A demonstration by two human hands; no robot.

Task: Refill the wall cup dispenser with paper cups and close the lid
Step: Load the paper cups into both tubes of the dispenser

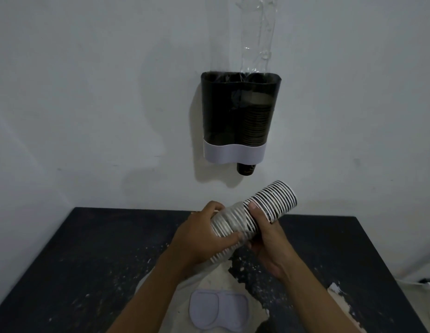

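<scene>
A dark two-column cup dispenser (pixel 238 116) with a pale lower band hangs on the wall, its top uncovered. Its right column holds stacked dark cups, and one cup (pixel 245 169) pokes out below. The left column looks dark; I cannot tell its contents. Both hands hold a slanted stack of black-and-white paper cups (pixel 264 207) above the table. My left hand (pixel 202 239) grips the stack's lower end, which sits in a clear sleeve. My right hand (pixel 267 241) grips its middle. The pale dispenser lid (pixel 217 311) lies flat on the table near me.
A black table (pixel 89 260) with worn, chipped pale patches stands against the white wall. A strip of clear plastic (pixel 257 39) hangs on the wall above the dispenser's right column.
</scene>
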